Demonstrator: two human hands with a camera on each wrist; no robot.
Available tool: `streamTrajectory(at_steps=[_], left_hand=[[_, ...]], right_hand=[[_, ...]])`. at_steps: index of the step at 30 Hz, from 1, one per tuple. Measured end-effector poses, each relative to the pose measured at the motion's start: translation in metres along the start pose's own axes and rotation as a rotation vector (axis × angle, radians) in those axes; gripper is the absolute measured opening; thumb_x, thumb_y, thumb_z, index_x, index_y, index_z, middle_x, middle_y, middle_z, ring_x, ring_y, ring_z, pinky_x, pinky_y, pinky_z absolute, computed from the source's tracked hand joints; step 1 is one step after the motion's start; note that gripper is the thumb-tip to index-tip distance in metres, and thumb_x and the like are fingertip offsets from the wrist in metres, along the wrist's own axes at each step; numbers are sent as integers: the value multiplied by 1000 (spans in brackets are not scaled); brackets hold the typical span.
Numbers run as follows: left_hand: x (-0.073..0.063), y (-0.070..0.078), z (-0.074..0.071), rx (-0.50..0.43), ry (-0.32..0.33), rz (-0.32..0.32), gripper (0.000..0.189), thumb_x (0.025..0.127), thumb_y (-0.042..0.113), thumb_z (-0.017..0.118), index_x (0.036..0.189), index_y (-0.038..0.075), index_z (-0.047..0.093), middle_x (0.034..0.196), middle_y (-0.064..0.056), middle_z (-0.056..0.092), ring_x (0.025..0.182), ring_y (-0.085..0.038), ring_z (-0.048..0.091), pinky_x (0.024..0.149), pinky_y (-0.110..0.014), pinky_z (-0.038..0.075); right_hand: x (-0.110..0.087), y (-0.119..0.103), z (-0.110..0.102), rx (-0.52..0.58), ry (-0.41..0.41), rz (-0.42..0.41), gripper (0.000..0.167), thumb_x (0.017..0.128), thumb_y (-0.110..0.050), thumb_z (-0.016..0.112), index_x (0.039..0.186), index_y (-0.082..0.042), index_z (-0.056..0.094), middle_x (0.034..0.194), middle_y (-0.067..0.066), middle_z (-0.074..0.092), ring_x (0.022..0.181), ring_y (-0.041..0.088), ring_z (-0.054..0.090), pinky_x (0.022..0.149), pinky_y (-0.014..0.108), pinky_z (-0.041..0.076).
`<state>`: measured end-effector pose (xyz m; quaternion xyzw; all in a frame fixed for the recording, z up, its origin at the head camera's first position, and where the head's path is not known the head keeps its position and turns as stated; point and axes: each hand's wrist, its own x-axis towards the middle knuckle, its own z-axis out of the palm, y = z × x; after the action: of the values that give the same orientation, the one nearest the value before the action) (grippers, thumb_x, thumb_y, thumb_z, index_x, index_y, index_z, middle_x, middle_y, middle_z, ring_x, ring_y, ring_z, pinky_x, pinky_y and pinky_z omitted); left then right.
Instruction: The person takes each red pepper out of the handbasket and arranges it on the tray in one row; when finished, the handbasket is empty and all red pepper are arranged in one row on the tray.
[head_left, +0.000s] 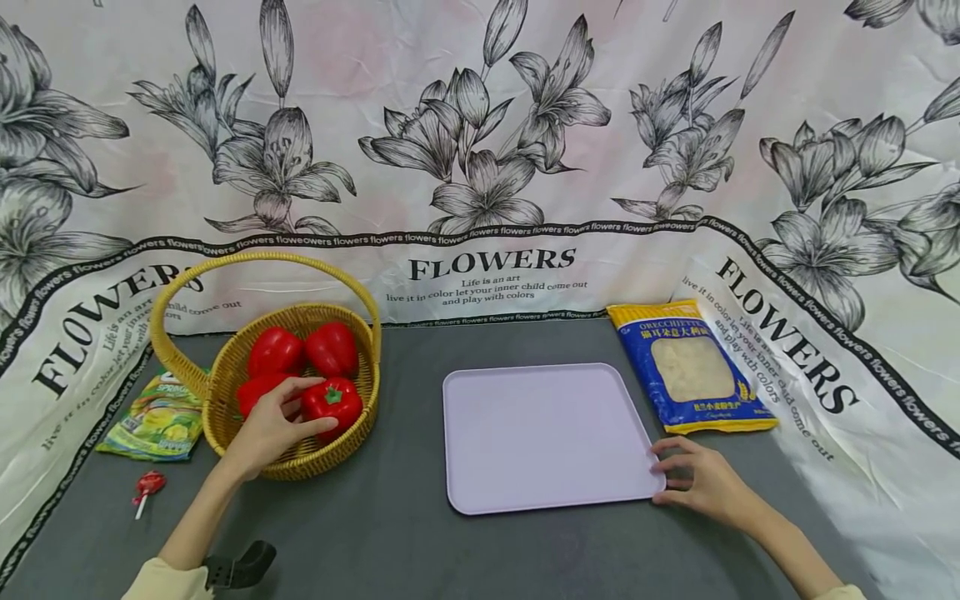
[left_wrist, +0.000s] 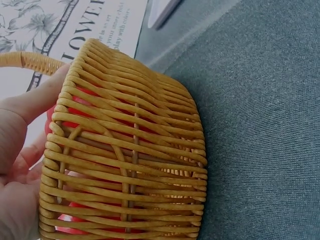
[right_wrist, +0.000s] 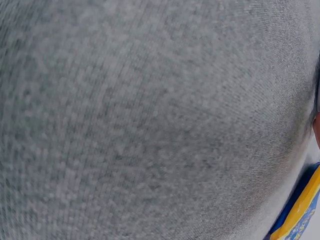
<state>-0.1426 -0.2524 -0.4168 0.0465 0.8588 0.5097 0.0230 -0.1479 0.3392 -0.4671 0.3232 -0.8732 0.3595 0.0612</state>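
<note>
My left hand (head_left: 272,421) reaches into a yellow woven basket (head_left: 213,400) with a tall handle. Its thumb and fingers pinch a red tomato (head_left: 341,403) with a green star-shaped stem. Other red, rounded vegetables (head_left: 275,353) lie in the basket; part of one is hidden by the hand. In the left wrist view the basket wall (left_wrist: 125,150) covers most of the fingers. On the right, my right hand (head_left: 701,482) touches the right edge of a pale lilac tray (head_left: 551,437) with loosely bent fingers. Only a sliver of a finger (right_wrist: 316,127) shows in the right wrist view.
A blue and yellow pasta bag (head_left: 693,367) lies behind the right hand, right of the tray. Left of the basket are a green and yellow packet (head_left: 157,421) and a red lollipop (head_left: 150,483). Flower-printed cloth (head_left: 487,275) rises behind the grey tabletop (head_left: 375,533).
</note>
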Motion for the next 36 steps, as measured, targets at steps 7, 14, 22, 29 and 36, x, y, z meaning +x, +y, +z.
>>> streamTrajectory(at_steps=[7,14,22,29,36], left_hand=[[1,-2,-2,-10,-14,5,64,85,20,74,139,3,44,136,-25,45,120,-47,47,90,-49,51],[2,-4,-2,-43,-18,-7,64,83,20,76,138,2,47,131,-24,51,113,-38,54,82,-28,54],[6,-2,-8,-31,-48,-9,63,82,19,77,137,0,50,131,-24,53,108,-30,57,84,-25,53],[8,-9,-20,76,-151,79,68,80,21,78,137,0,48,133,-26,49,120,-42,52,91,-43,49],[13,-13,-22,56,-232,153,67,79,15,79,135,-2,46,130,-25,50,120,-45,51,90,-41,51]], right_hand=[[3,-1,-2,19,-15,16,30,56,-4,91,80,0,72,101,18,59,91,-3,58,59,20,56],[3,1,-2,15,-31,50,30,57,-6,91,79,-2,72,101,18,59,93,-3,57,59,21,56],[2,5,-1,4,-25,41,30,55,-3,91,79,-1,72,102,18,59,94,-3,57,59,22,56],[1,9,1,19,-23,29,31,55,0,91,79,0,72,102,18,59,94,-3,56,58,23,57],[0,6,2,10,-6,10,32,53,0,91,78,-1,71,102,14,59,93,-4,56,58,21,56]])
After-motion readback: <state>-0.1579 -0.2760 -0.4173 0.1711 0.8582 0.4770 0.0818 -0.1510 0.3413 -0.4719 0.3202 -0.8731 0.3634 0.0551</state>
